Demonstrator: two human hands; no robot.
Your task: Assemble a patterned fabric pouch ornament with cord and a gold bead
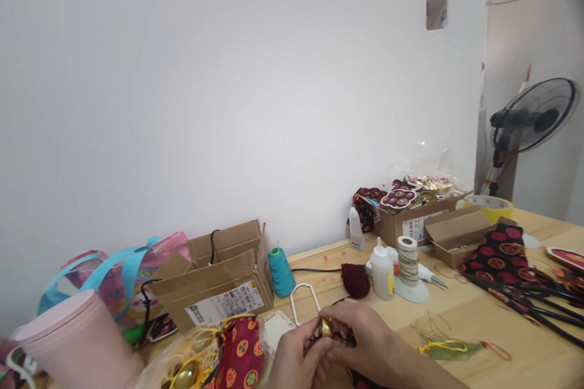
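Observation:
Low in the middle of the view, my left hand (294, 355) and my right hand (365, 340) meet around a gold-coloured bell (325, 328). Fingers of both hands are closed on it, and part of it is hidden behind them. Dark cloth shows just below the right hand. To the left lie a red patterned fabric pouch (241, 352) and a plastic bag (176, 349) with another gold bell and yellow cords. A pale flat tag (277, 328) rests beside the left hand, and a white looped frame (294, 304) lies behind the hands.
Behind stand a teal thread cone (281, 273), an open cardboard box (219, 285) and dark red yarn (355, 281). A squeeze bottle (382, 273) and a cord spool (407, 261) are to the right. A pink tumbler (79, 340) stands far left; scissors (538, 301) lie far right.

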